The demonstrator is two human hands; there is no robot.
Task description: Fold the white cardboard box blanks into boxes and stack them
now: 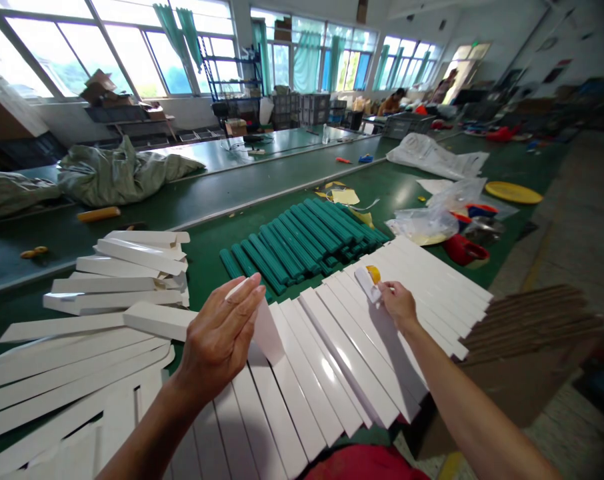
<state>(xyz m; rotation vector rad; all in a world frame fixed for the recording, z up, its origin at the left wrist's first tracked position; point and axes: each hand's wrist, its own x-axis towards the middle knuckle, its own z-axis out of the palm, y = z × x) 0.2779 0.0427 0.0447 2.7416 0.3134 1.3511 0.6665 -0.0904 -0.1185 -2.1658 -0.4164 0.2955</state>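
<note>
My left hand point(227, 327) is closed around a slim white box point(269, 333), which it holds tilted above a row of long white boxes point(327, 363). Part of the held box is hidden behind my fingers. Between the fingertips of my right hand point(398, 303) is a small white tape dispenser point(368, 285) with a yellow part at its top. That hand hovers over the right part of the same row. Just beyond the boxes lies a pile of dark green ribbed rods point(302, 240).
More white cartons point(132, 257) lie spread at the left. Clear plastic bags point(432, 217) and a red cup-like object point(465, 252) are at the right. A cardboard box point(512, 373) stands beside the green table point(207, 237). A sack point(122, 173) lies farther back.
</note>
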